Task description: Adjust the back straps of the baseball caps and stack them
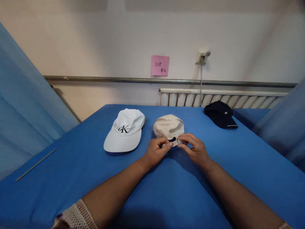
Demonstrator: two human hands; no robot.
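A beige baseball cap sits in the middle of the blue-covered table, its back strap towards me and its brim out of sight. My left hand pinches the left part of the strap between thumb and fingers. On the strap's right side, by a metal buckle, my right hand is closed in a pinch. Between the two hands the small strap opening shows dark. Left of them lies a white baseball cap with black letters, its brim pointing towards me.
A black baseball cap lies at the back right. A thin stick rests on the blue cover at the left. Behind stand a radiator and a wall rail; blue curtains hang at both sides.
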